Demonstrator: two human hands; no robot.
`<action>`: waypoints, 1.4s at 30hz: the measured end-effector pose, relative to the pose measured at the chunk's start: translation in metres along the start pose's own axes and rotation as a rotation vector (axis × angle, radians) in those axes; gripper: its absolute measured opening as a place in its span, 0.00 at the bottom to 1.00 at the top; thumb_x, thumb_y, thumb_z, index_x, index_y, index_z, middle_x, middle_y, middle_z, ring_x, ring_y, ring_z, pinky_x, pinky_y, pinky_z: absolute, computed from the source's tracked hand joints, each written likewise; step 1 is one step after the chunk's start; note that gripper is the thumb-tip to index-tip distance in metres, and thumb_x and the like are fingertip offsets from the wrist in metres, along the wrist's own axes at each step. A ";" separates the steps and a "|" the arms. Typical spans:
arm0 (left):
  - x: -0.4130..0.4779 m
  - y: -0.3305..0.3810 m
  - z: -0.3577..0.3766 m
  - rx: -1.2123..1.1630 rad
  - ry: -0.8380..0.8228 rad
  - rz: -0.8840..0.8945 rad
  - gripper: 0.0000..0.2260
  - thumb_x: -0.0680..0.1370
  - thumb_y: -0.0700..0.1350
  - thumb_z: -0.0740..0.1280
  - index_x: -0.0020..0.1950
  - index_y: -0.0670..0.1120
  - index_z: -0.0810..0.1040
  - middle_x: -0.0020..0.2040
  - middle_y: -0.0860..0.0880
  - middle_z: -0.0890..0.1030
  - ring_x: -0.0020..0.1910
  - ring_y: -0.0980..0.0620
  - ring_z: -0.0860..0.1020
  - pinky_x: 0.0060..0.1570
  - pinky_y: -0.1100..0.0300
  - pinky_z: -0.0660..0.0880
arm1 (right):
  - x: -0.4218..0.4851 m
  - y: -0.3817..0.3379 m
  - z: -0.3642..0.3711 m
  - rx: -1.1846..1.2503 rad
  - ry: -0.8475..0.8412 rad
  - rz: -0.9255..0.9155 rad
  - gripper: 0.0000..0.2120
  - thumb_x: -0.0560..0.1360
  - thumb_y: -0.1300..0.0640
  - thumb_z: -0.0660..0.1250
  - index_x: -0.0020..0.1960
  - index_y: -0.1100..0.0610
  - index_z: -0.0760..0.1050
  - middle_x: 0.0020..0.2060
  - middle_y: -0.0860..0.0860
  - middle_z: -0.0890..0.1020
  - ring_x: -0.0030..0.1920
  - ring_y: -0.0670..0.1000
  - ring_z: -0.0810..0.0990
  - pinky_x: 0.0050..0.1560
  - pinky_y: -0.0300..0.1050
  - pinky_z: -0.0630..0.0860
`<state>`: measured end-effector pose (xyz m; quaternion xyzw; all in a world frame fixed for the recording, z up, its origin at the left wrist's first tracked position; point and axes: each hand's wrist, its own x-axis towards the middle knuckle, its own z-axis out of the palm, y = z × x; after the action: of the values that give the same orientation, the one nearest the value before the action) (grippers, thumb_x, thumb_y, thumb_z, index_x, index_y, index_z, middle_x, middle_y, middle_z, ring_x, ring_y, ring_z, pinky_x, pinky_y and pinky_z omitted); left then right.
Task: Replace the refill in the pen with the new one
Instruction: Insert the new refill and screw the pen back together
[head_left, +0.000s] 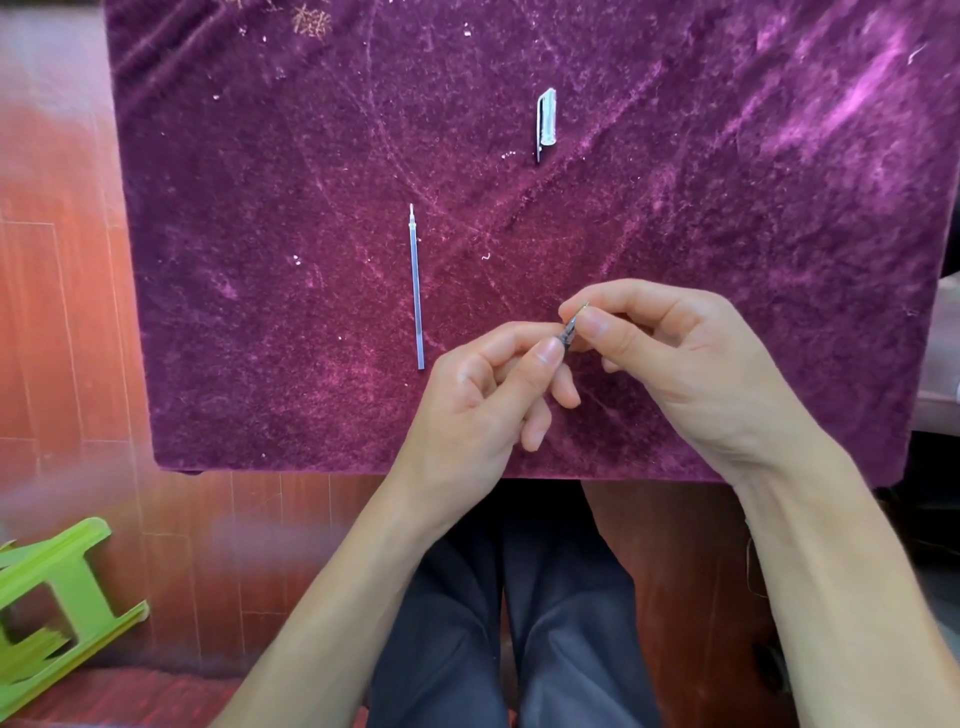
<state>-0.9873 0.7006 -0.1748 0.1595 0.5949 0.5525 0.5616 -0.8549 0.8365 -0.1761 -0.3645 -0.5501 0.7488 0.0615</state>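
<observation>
Left hand (488, 384) and right hand (670, 343) both pinch the pen (570, 328) at its tip; refill (416, 291) and cap (546, 122) lie apart on velvet cloth (260, 208).

We see a plush purple velvet cloth (675, 182), creased and linty; a clear plastic cap (546, 122); a translucent plastic refill (417, 291); glossy reddish wood floor (57, 312).

Person, seen from above: both forearms bare, no sleeves shown. Left hand (483, 395) and right hand (670, 353) ungloved, no rings or watch seen; nails cut short. Legs clad in dark blue-grey trousers (519, 623).
</observation>
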 end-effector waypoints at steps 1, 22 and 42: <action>0.000 0.000 0.000 0.000 0.007 0.005 0.10 0.85 0.39 0.61 0.59 0.38 0.81 0.39 0.45 0.81 0.26 0.55 0.71 0.30 0.69 0.69 | 0.000 0.000 0.002 0.003 0.013 -0.006 0.06 0.80 0.53 0.71 0.54 0.51 0.86 0.45 0.43 0.89 0.49 0.38 0.86 0.50 0.29 0.78; 0.001 -0.005 0.000 -0.031 0.092 0.023 0.06 0.83 0.37 0.65 0.56 0.41 0.82 0.38 0.47 0.81 0.25 0.58 0.73 0.29 0.71 0.70 | -0.002 0.009 0.020 0.081 0.166 -0.015 0.07 0.79 0.57 0.71 0.54 0.58 0.86 0.41 0.43 0.89 0.43 0.36 0.85 0.44 0.28 0.77; 0.009 -0.001 0.008 -0.072 0.092 0.039 0.09 0.85 0.36 0.61 0.57 0.38 0.80 0.36 0.47 0.79 0.24 0.59 0.67 0.23 0.65 0.62 | 0.008 0.009 0.018 0.189 0.138 0.029 0.10 0.77 0.48 0.72 0.53 0.52 0.87 0.40 0.46 0.86 0.42 0.42 0.82 0.47 0.39 0.77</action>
<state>-0.9831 0.7113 -0.1780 0.1253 0.5965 0.5911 0.5282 -0.8690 0.8225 -0.1856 -0.4159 -0.4660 0.7713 0.1223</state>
